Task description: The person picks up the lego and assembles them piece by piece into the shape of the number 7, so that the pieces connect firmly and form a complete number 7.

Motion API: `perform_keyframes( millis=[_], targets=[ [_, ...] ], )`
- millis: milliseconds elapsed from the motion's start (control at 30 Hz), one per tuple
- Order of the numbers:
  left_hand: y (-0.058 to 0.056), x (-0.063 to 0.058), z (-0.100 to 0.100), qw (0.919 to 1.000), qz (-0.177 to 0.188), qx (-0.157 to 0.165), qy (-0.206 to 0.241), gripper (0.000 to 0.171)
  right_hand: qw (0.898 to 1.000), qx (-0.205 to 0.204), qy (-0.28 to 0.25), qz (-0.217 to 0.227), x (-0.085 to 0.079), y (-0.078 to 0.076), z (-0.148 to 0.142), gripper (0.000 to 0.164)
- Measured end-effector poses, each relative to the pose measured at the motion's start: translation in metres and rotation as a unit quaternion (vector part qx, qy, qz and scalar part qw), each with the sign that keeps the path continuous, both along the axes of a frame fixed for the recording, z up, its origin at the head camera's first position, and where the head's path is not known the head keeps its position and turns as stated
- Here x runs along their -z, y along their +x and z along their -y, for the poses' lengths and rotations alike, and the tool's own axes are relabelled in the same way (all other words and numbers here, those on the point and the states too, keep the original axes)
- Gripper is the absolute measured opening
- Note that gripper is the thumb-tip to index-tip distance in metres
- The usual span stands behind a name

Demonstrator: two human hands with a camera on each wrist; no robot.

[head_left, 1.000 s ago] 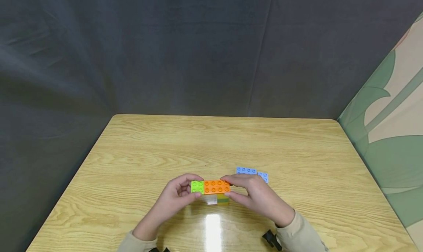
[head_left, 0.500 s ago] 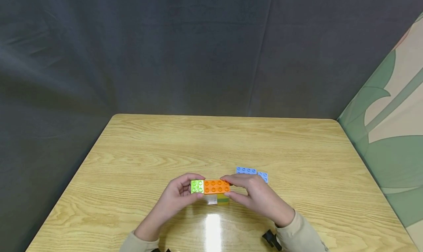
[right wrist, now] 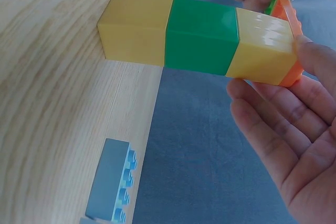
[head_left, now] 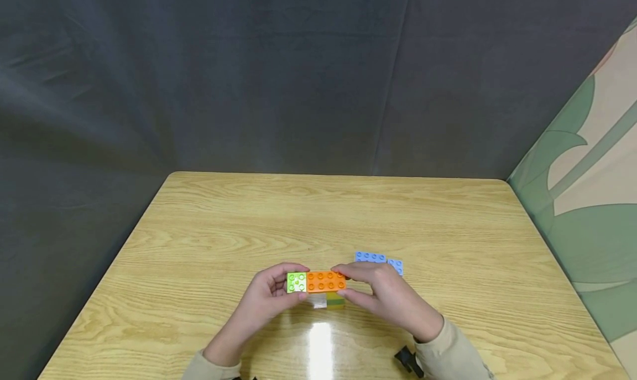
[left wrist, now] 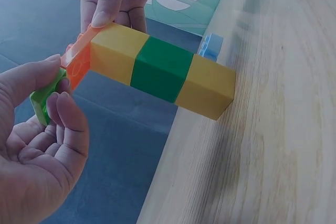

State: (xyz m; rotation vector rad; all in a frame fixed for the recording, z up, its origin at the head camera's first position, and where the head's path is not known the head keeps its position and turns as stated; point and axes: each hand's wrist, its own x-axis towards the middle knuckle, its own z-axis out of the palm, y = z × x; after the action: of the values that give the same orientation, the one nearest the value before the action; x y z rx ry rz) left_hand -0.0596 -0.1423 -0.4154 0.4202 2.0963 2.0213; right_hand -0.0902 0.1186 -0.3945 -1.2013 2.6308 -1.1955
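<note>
Left hand edged rightward, grip pinching lime brick, right hand pinching orange brick

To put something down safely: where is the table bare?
Bare: the table behind the blue bricks, up to the dark cloth; left of the left hand; right of the right hand. Crowded: around the tower, between both hands.

Left fingers and right fingers pinch, facing each other
</note>
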Motion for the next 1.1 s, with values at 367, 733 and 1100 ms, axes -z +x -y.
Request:
perform_keyframes(
  millis=[367, 733, 1100],
  targets=[
    [0.0013, 0.0009, -0.0031, 0.9999, 0.009, -0.004, 0.013, 0.043, 1.0, 0.0, -0.002, -0.002, 0.0001, 0.0005, -0.0004, 0.033],
    [0.0015, 0.0027, -0.0051, 0.9996, 0.009, -0.004, 0.027, 0.043, 1.0, -0.002, 0.005, 0.0, 0.0004, -0.0005, -0.0006, 0.034],
    [0.0013, 0.0038, -0.0063, 0.9995, 0.01, -0.009, 0.028, 0.041, 1.0, -0.003, 0.009, -0.009, 0.0, -0.0006, -0.0005, 0.034]
  ],
)
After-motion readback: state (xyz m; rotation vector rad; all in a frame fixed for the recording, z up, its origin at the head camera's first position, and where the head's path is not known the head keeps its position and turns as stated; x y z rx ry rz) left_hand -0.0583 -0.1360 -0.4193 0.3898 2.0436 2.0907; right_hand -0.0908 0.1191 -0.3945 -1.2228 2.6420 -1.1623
